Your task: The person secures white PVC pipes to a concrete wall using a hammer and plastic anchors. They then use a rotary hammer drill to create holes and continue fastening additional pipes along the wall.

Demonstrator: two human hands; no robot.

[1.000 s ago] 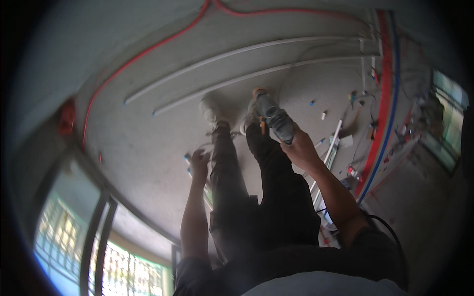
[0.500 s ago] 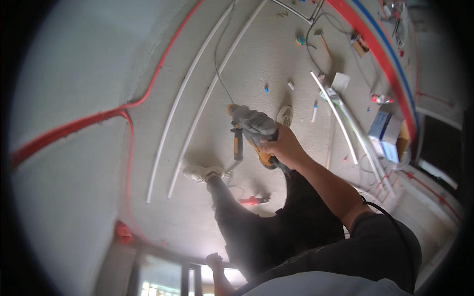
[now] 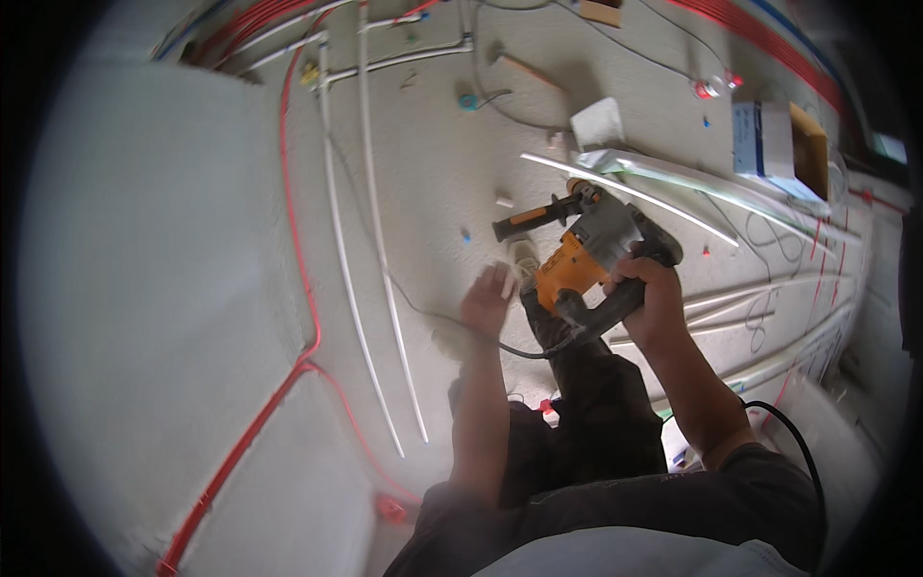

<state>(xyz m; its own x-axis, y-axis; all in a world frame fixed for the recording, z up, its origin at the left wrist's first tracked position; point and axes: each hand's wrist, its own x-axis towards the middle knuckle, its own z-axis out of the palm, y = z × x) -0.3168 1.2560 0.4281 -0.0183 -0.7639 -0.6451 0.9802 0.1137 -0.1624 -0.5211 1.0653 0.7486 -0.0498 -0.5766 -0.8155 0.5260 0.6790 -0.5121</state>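
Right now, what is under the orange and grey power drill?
Below the drill, held in the right hand, show the person's dark trousers, a pale shoe and bare concrete floor. The drill body hides the floor directly beneath it and part of the shoe.

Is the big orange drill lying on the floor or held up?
Held up. The right hand grips the rotary hammer drill by its rear handle, above the floor.

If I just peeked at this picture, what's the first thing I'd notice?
The orange and grey power drill in the middle, gripped by the right hand, while the left hand reaches toward it with something small and white in its fingers. Next, the red pipe curving along the pale floor on the left, beside two long white tubes. At the upper right lies an open cardboard box.
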